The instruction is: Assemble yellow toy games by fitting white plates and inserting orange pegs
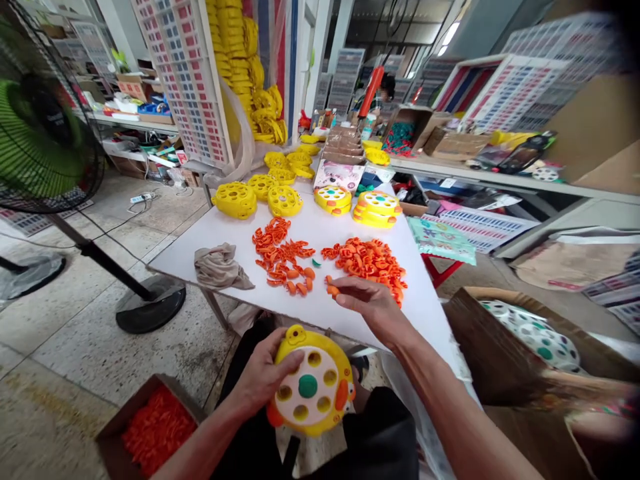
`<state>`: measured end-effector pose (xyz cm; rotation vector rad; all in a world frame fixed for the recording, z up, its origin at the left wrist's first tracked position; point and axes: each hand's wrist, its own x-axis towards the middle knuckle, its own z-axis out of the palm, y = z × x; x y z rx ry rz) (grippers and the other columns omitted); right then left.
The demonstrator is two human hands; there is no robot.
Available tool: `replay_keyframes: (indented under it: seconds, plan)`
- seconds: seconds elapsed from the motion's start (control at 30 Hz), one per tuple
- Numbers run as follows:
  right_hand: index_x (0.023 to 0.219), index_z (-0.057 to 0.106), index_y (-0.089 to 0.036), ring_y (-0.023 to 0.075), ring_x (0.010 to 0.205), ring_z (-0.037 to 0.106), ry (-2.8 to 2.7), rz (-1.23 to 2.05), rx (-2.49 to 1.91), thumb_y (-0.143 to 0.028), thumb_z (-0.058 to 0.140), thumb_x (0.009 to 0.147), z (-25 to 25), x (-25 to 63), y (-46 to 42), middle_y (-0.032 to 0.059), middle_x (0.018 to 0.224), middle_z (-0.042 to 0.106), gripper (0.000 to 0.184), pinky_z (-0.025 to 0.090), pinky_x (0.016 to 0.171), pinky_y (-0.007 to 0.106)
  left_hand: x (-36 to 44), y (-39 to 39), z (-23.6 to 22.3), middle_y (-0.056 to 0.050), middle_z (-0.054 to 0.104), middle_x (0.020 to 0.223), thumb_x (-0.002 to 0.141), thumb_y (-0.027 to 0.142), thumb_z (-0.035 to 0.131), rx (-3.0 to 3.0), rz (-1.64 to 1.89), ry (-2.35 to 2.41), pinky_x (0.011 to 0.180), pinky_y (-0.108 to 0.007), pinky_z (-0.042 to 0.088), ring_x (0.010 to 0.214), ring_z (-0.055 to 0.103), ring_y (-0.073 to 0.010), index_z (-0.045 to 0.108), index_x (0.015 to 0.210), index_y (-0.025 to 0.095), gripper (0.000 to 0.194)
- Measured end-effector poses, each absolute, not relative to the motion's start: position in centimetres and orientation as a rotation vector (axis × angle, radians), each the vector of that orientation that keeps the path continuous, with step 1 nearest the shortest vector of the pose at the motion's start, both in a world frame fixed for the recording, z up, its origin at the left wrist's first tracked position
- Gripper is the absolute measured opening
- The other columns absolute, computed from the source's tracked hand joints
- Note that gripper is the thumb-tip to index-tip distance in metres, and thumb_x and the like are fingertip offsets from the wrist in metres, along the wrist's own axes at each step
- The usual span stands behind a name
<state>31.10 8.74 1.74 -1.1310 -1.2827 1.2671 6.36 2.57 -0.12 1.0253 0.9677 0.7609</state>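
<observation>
My left hand (267,370) grips a yellow duck-shaped toy (320,417) above my lap, thumb on its face. The toy has a white disc with several round holes, a green centre, and orange beak and foot pieces. Above the table's near edge, my right hand (367,300) pinches a small orange plastic piece (333,289) between thumb and fingertips. Behind that hand lies a heap of orange pieces (367,260). To its left, another spread of orange pieces (280,247) lies on the white table (240,233), with a small green piece (316,263) between the two groups.
A crumpled cloth (220,265) lies at the table's left corner. Yellow toy shells (235,200) and assembled toys (377,208) stand towards the back. A box of orange parts (157,427) is on the floor at lower left. A fan (40,133) stands left; an open carton (470,333) is right.
</observation>
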Motion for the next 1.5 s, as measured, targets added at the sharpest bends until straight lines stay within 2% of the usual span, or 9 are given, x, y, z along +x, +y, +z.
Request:
replay_keyframes:
  seconds: [0.17, 0.33, 0.43, 0.6, 0.8, 1.03, 1.2, 1.37, 1.5]
  plan:
    - [0.101, 0.080, -0.028, 0.0215, 0.098, 0.068, -1.548, 1.317, -1.028, -0.035, 0.082, 0.083, 3.2, 28.8, 4.1, 0.0046, 0.103, 0.073, 0.020, 0.054, 0.086, 0.034, 6.8, 2.8, 1.0, -0.002, 0.068, 0.093, 0.087, 0.044, 0.072, 1.161, 0.717, 0.937, 0.069, -0.024, 0.049, 0.078, 0.061, -0.0149, 0.065, 0.115, 0.018, 0.039]
    - [0.111, 0.078, -0.034, 0.0196, 0.100, 0.066, -1.752, 1.116, -1.019, -0.031, 0.076, 0.089, 3.2, 28.0, 2.7, 0.0043, 0.107, 0.069, 0.023, 0.054, 0.087, 0.032, 7.1, 2.6, 1.6, -0.001, 0.067, 0.094, 0.086, 0.035, 0.073, 1.273, 0.688, 0.919, 0.073, -0.024, 0.048, 0.083, 0.060, -0.0152, 0.065, 0.110, 0.017, 0.031]
    - [0.115, 0.077, -0.037, 0.0188, 0.102, 0.064, -1.801, 1.055, -0.987, -0.028, 0.075, 0.090, 2.7, 28.0, 2.5, 0.0033, 0.108, 0.068, 0.026, 0.053, 0.088, 0.032, 7.2, 2.5, 1.8, 0.001, 0.063, 0.088, 0.083, 0.032, 0.076, 1.287, 0.661, 0.939, 0.068, -0.023, 0.045, 0.076, 0.056, -0.0129, 0.064, 0.107, 0.016, 0.031]
    - [0.110, 0.078, -0.036, 0.0180, 0.099, 0.064, -1.785, 1.081, -0.956, -0.027, 0.075, 0.090, 2.2, 27.9, 2.4, 0.0025, 0.104, 0.068, 0.022, 0.052, 0.086, 0.031, 7.3, 2.3, 2.1, 0.004, 0.055, 0.079, 0.079, 0.029, 0.077, 1.343, 0.578, 0.975, 0.061, -0.022, 0.041, 0.069, 0.048, -0.0104, 0.063, 0.101, 0.015, 0.030]
    - [0.105, 0.078, -0.033, 0.0180, 0.098, 0.062, -1.760, 1.132, -1.013, -0.031, 0.074, 0.091, 1.9, 27.9, 2.1, 0.0026, 0.105, 0.062, 0.015, 0.050, 0.087, 0.031, 7.2, 2.2, 2.2, 0.005, 0.054, 0.076, 0.080, 0.028, 0.073, 1.410, 0.530, 0.995, 0.058, -0.022, 0.039, 0.065, 0.048, -0.0101, 0.062, 0.102, 0.016, 0.027]
    - [0.111, 0.065, -0.027, 0.0170, 0.087, 0.057, -1.569, 1.344, -1.108, -0.037, 0.084, 0.080, 1.7, 27.8, 2.1, -0.0006, 0.098, 0.065, 0.038, 0.049, 0.080, 0.032, 6.7, 2.6, 3.3, 0.003, 0.058, 0.078, 0.082, 0.026, 0.069, 1.595, 0.497, 1.001, 0.061, -0.022, 0.041, 0.068, 0.051, -0.0122, 0.063, 0.101, 0.017, 0.022]
    - [0.106, 0.067, -0.025, 0.0180, 0.087, 0.058, -1.600, 1.354, -1.135, -0.043, 0.085, 0.078, 2.6, 27.8, 2.0, 0.0003, 0.098, 0.067, 0.038, 0.049, 0.080, 0.032, 5.8, 2.8, 2.8, -0.003, 0.065, 0.096, 0.092, 0.038, 0.059, 1.563, 0.520, 0.850, 0.074, -0.027, 0.047, 0.084, 0.059, -0.0180, 0.064, 0.113, 0.017, 0.030]
    - [0.104, 0.069, -0.025, 0.0172, 0.085, 0.061, -1.645, 1.168, -1.131, -0.039, 0.083, 0.081, 3.4, 27.2, 1.2, 0.0010, 0.098, 0.069, 0.030, 0.051, 0.077, 0.030, 5.4, 2.8, 1.8, -0.003, 0.066, 0.097, 0.097, 0.048, 0.052, 1.533, 0.520, 0.897, 0.073, -0.028, 0.046, 0.084, 0.059, -0.0191, 0.063, 0.118, 0.019, 0.038]
    - [0.109, 0.071, -0.027, 0.0216, 0.098, 0.062, -1.865, 0.736, -1.067, -0.030, 0.069, 0.094, 3.0, 26.9, 0.5, 0.0067, 0.111, 0.069, 0.016, 0.052, 0.086, 0.036, 5.7, 2.8, 2.0, -0.002, 0.062, 0.095, 0.097, 0.048, 0.050, 1.510, 0.500, 0.907, 0.074, -0.029, 0.045, 0.084, 0.058, -0.0187, 0.061, 0.116, 0.019, 0.037]
